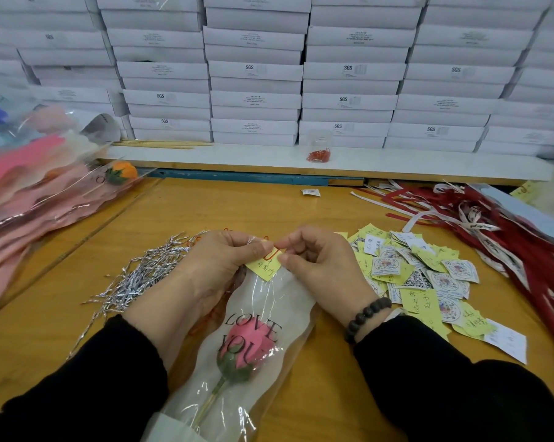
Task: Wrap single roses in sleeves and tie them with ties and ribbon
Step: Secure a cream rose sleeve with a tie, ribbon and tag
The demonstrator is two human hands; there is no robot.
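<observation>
On the counter [301, 215] lies a pink rose [248, 346] inside its clear sleeve [285, 301] — at the sleeve's far end the left hand [218, 263] and right hand [320, 260] both pinch a yellow note [264, 267] with curled fingers [259, 248], beside the silver ties [141, 275].

Pink rose [251, 341], yellow note [264, 266], silver ties [141, 275], red ribbons [505, 224], white boxes [256, 71]

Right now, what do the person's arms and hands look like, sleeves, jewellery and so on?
Both arms are in long black sleeves that end at the wrists. The left hand is bare, with no ring or band in view. The right hand is bare too, and its wrist carries a bracelet of round dark beads, with a pale strip of something just visible beside it at the cuff.
</observation>
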